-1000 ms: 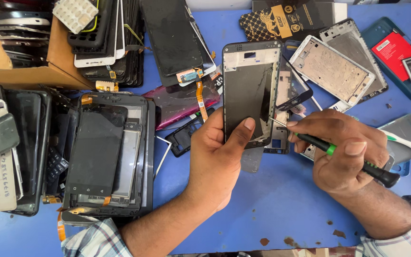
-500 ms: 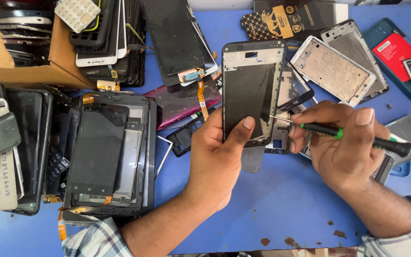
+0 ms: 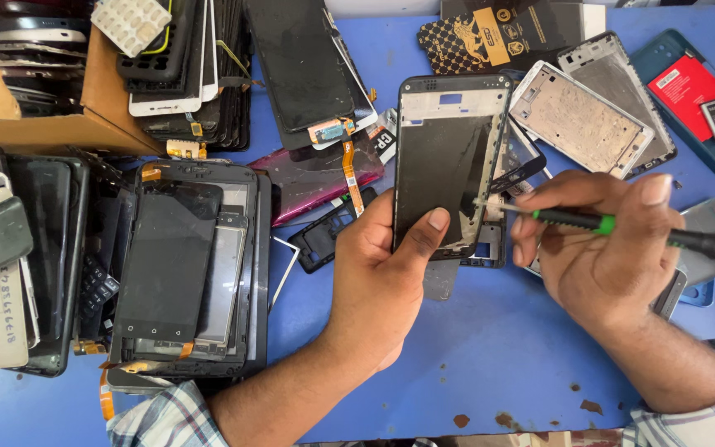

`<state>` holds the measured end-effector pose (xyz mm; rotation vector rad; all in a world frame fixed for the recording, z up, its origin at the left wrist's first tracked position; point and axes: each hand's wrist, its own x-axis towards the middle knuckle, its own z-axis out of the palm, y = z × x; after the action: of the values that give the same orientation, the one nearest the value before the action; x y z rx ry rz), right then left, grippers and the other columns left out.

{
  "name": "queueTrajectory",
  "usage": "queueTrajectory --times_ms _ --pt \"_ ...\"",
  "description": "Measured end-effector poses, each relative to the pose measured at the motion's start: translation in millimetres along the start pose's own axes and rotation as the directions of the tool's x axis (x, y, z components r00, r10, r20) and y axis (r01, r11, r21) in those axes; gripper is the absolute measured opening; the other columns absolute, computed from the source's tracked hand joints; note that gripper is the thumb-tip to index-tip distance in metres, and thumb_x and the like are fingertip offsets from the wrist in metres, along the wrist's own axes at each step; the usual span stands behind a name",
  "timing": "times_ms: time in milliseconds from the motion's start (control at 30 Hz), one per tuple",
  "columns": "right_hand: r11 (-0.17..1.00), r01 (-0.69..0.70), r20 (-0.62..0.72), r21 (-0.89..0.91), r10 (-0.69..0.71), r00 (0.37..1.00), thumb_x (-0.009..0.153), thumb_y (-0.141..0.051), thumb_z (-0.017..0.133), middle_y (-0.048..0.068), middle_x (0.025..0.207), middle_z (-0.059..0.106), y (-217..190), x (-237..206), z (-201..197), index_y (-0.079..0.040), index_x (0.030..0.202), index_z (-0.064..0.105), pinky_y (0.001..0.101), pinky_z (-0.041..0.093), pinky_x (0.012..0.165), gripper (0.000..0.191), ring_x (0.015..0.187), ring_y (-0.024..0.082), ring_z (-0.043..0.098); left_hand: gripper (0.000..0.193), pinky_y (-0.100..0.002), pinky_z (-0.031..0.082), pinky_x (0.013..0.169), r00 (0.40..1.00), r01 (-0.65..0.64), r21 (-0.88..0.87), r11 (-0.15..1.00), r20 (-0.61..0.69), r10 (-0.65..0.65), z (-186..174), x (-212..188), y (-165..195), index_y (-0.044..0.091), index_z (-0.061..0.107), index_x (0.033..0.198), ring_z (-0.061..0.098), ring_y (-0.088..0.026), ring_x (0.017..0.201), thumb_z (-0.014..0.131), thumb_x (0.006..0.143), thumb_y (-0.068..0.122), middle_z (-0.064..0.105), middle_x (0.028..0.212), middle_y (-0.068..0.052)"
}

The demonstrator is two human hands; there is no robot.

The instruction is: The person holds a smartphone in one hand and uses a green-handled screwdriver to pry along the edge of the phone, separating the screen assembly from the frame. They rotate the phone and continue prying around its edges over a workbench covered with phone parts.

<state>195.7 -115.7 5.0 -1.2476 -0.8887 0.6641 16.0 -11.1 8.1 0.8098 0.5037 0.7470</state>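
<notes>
I see my left hand (image 3: 378,273) clamped on the frame (image 3: 448,161), raised over the blue surface (image 3: 490,348), thumb on its face. It looks light, thin, brittle; edges are the safest hold. My right hand (image 3: 602,244) pinches a screwdriver (image 3: 614,223), tip touching the frame's right edge.

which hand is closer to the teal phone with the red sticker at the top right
Right. The right hand, holding a screwdriver, lies just below and left of the teal phone. The left hand, holding the phone frame, is farther left.
</notes>
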Motion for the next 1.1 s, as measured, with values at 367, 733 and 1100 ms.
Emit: queueTrajectory --times_ms 367,733,1100 --pt "0.845 0.433 0.067 -0.313 -0.436 0.898 0.116 -0.022 0.057 0.018 0.113 0.058 -13.7 9.7 21.3 0.007 0.120 0.051 0.0314 0.063 0.077 0.030 0.088 0.018 0.069 0.014 -0.022 0.049 0.075 1.000 -0.021 0.210 0.977 0.020 0.017 0.1 -1.5 -2.3 -0.003 0.067 0.114 0.057 -0.004 0.084 0.063 0.105 0.008 0.070 0.095 -0.001" --pt "0.827 0.419 0.059 -0.375 -0.430 0.901 0.120 -0.012 0.057 0.014 0.121 0.056 -13.0 7.7 20.0 0.004 0.130 0.045 0.0297 0.059 0.093 0.022 0.100 0.017 0.067 0.023 -0.023 0.055 0.077 0.967 0.188 0.063 0.980 0.165 -0.196 -0.5 -0.4 -6.0 -0.001 0.065 0.119 0.064 -0.005 0.088 0.069 0.098 0.006 0.071 0.100 -0.001" --pt "0.854 0.347 0.191 -0.387 -0.294 0.937 0.104 0.003 0.058 0.019 0.124 0.057 -27.2 4.6 28.9 0.005 0.125 0.049 0.0357 0.059 0.101 0.023 0.109 0.023 0.069 0.039 -0.024 0.057 0.085 0.994 0.002 0.078 0.997 0.108 -0.010 2.9 0.2 2.6 0.000 0.061 0.134 0.065 -0.006 0.100 0.055 0.109 0.028 0.071 0.113 -0.003"
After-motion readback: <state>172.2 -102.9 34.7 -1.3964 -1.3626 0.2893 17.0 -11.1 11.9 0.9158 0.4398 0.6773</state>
